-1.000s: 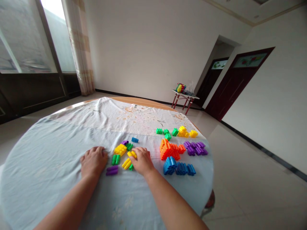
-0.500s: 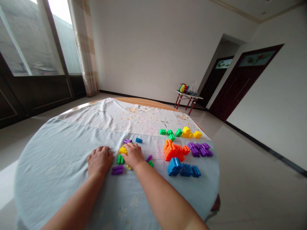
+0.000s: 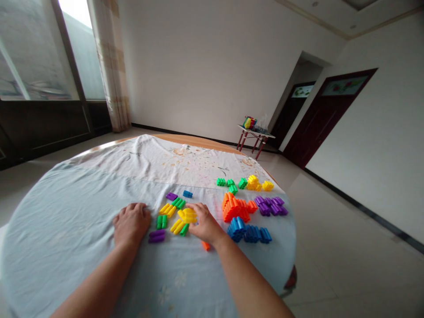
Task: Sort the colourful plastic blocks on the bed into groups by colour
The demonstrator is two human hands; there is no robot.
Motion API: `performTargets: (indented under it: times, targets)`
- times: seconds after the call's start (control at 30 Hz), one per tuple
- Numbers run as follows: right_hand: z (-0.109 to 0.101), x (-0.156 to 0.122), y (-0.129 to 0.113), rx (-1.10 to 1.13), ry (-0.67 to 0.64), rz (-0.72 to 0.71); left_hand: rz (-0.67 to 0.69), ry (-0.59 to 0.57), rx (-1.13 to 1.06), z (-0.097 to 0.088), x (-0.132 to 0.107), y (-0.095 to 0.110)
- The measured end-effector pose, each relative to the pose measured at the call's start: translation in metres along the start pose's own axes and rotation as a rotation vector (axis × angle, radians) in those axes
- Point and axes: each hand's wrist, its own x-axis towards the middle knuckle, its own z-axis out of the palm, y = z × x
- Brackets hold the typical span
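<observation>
My right hand (image 3: 206,224) pinches a yellow plastic building block (image 3: 187,215) between thumb and fingers, above the loose pieces. Below it lie another yellow block (image 3: 177,226) and a green one (image 3: 184,229), partly covered. My left hand (image 3: 131,223) rests palm down on the cloth, fingers lying loosely, with nothing visible in it. Nearest to it are a green block (image 3: 161,221) and a purple block (image 3: 157,236). Farther off lie a yellow block (image 3: 167,210), a green block (image 3: 179,202), a purple block (image 3: 171,196) and a blue block (image 3: 187,194). An orange block (image 3: 206,245) shows beside my right wrist.
Colour-sorted groups stand on the right of the cloth-covered round table (image 3: 82,212): orange blocks (image 3: 236,208), blue blocks (image 3: 253,234), purple blocks (image 3: 271,206), yellow blocks (image 3: 254,183) and green blocks (image 3: 231,183). A small side table (image 3: 255,131) stands by the far wall.
My right hand has moved right and toward me with the yellow block, uncovering yellow and green pieces. My left hand stays on the cloth. The whole view has shifted slightly.
</observation>
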Motion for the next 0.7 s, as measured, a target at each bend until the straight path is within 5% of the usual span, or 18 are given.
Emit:
performTargets:
  times: [0.23, 0.5, 0.7]
  targets:
    - [-0.005, -0.022, 0.003, -0.098, -0.158, 0.008, 0.001, -0.012, 0.018, -0.002, 0.0, 0.003]
    - [0.002, -0.032, 0.001, -0.207, 0.09, 0.149, 0.004, -0.025, 0.045, -0.003, 0.001, 0.004]
    - [0.004, -0.028, 0.002, -0.293, 0.086, 0.168, -0.004, -0.068, 0.075, -0.002, 0.005, 0.002]
